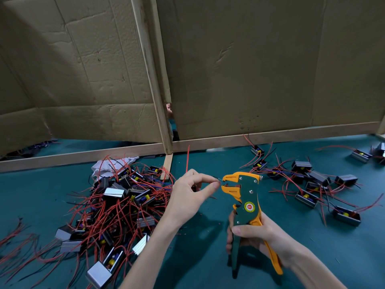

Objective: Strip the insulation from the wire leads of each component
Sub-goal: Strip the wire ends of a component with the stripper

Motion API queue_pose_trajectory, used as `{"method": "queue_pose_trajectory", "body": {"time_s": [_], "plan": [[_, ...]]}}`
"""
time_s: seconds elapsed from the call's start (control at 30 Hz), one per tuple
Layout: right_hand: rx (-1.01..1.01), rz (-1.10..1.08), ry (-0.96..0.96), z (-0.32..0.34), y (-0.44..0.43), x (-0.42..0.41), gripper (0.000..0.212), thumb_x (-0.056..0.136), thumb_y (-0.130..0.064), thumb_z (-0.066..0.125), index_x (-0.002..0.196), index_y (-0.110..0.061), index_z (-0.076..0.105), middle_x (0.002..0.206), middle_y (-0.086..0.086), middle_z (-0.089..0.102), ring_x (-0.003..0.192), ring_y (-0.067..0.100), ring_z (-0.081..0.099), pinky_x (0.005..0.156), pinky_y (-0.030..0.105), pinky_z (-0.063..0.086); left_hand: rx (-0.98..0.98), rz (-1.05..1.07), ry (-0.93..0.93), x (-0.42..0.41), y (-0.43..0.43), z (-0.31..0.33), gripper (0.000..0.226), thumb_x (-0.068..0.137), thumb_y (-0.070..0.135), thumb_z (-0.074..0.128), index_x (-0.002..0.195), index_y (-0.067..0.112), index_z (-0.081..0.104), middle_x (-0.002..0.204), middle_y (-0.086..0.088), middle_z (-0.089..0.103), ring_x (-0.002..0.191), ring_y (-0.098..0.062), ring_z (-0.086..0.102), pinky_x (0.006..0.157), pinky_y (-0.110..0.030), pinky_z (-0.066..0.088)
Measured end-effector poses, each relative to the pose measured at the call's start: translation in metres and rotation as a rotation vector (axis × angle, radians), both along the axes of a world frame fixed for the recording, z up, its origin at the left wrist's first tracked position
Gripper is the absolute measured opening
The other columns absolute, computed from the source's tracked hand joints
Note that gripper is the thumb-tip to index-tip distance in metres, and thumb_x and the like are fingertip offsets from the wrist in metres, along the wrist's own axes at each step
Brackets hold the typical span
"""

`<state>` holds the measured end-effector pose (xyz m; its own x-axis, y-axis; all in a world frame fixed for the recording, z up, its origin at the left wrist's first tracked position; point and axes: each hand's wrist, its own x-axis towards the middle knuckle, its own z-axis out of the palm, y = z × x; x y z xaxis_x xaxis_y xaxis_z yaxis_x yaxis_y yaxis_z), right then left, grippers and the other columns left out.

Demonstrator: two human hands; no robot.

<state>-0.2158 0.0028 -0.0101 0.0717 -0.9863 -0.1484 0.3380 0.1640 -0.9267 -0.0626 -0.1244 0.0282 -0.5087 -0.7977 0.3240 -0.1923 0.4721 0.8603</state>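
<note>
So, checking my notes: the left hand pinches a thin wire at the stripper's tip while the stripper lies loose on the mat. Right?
Not quite: the head view shows the right hand gripping the stripper upright by its handles, not loose on the mat. The left hand does pinch a thin wire at its tip.

Left hand (192,190) up, forearm in from bottom centre, wrist bent. Thumb and index pinch a wire lead (215,177), other fingers curled. Right hand (257,234) lower and to the right, fingers wrapped round the wire stripper (248,192) handles, thumb across the front.
</note>
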Motion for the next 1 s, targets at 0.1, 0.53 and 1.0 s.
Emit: {"method": "queue_pose_trajectory", "body": {"time_s": [0.1,0.53,1.0], "plan": [[-0.001,0.003,-0.006,-0.0007,-0.0006,-0.0007,0.03,0.067,-0.008,0.077,0.088,0.003,0.058,0.077,0.026,0.06,0.073,0.038,0.062,0.073,0.048,0.055,0.026,-0.012,0.036,-0.0018,0.0007,-0.0005,0.008,0.081,0.027,0.074,0.078,0.035,0.075,0.07,0.003,0.043,0.062,-0.005,0.04,0.063,-0.015,0.033],[-0.024,0.059,-0.039,0.0015,-0.0009,-0.0009,0.024,0.068,-0.011,0.078,0.083,-0.001,0.062,0.079,0.025,0.06,0.074,0.036,0.062,0.074,0.048,0.055,0.091,-0.017,0.075,-0.0002,-0.0022,-0.0006,0.012,0.082,0.025,0.073,0.077,0.036,0.074,0.076,0.0,0.048,0.064,-0.001,0.043,0.065,-0.01,0.034],[0.045,0.012,0.049,0.004,0.0031,0.0008,0.026,0.065,-0.02,0.081,0.076,-0.005,0.063,0.069,0.024,0.058,0.061,0.034,0.06,0.062,0.042,0.054,0.114,-0.051,-0.017,0.0014,-0.0009,0.0008,0.012,0.081,0.026,0.074,0.074,0.036,0.073,0.077,-0.004,0.043,0.062,-0.002,0.039,0.063,-0.014,0.033]]}}
